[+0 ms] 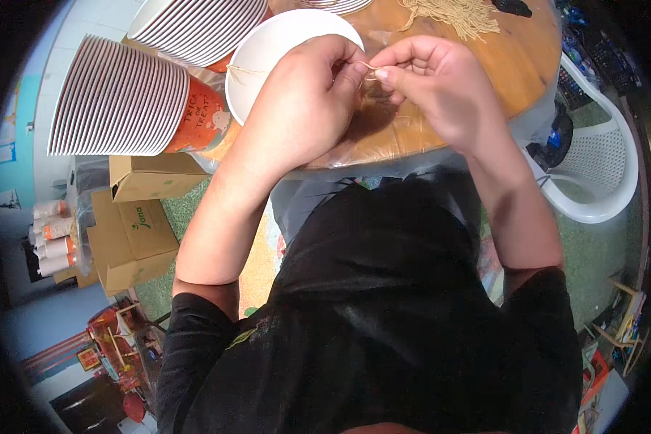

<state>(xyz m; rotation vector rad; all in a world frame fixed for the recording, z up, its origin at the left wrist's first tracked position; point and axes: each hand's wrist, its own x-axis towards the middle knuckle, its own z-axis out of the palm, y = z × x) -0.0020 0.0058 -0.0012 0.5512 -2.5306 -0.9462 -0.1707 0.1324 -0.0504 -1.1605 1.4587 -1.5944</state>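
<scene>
Hands (369, 79) pinch thin string (369, 66) beside white plate's (267, 50) rim

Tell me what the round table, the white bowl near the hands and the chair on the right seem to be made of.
Round table: looks like wood, orange-brown with visible grain, apparently under a glossy clear plastic sheet.
White bowl: smooth, matte white; probably paper or plastic, hard to tell which.
Chair: moulded white plastic, judging by its one-piece curved arms and perforated seat.
</scene>
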